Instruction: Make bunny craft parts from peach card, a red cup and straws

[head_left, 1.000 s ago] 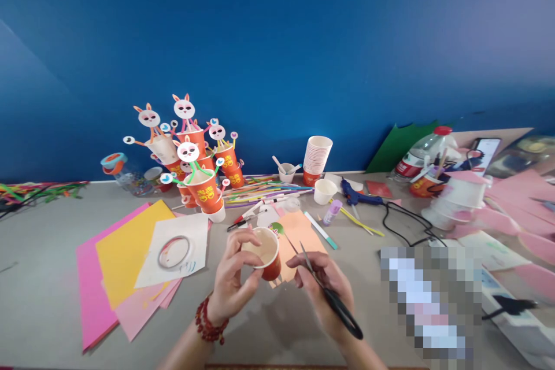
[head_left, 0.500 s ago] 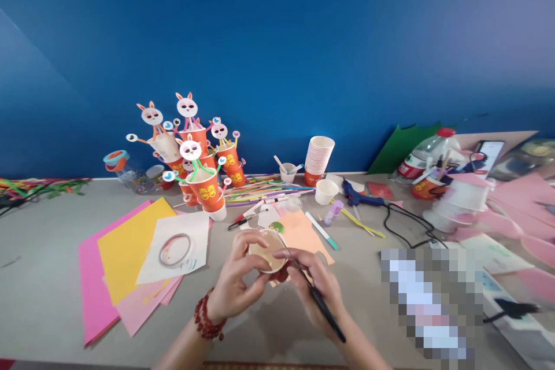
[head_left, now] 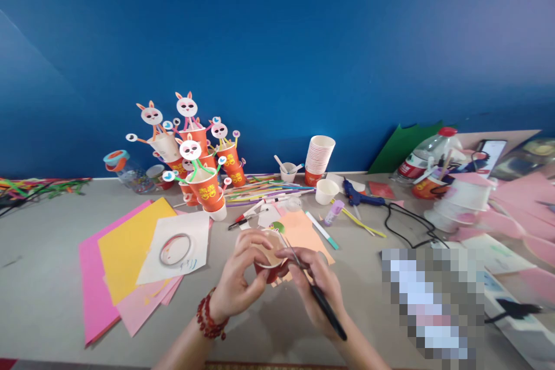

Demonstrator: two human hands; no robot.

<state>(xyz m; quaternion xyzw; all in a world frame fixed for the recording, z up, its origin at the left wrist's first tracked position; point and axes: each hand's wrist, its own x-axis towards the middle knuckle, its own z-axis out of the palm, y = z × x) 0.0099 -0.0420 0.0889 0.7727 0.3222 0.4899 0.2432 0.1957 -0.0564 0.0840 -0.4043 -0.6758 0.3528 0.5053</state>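
Note:
My left hand (head_left: 245, 270) is closed around a red paper cup (head_left: 269, 273) above the front middle of the table. The cup is tilted, its pale inside facing up and its red side showing below the rim. In my right hand (head_left: 317, 282) is a thin metal tool with a black handle (head_left: 328, 312); its exact kind is hard to make out. The handle points down toward my right wrist, and the metal part lies near the cup's right rim. My right fingertips are close to that rim; whether they touch it I cannot tell. Peach paper (head_left: 301, 232) lies just beyond.
Rabbit-faced paper cup figures (head_left: 204, 189) stand at the back left. Coloured paper sheets (head_left: 125, 248) and a tape roll (head_left: 175, 250) lie left. Behind are stacked cups (head_left: 319, 156), a glue stick (head_left: 333, 213) and a blue glue gun (head_left: 362, 196) with a cord. A bottle (head_left: 427, 153) stands right.
My left hand has tipped the cup more upright, so more of its red outside shows and its opening faces me less. The tool remains in nearly the same place.

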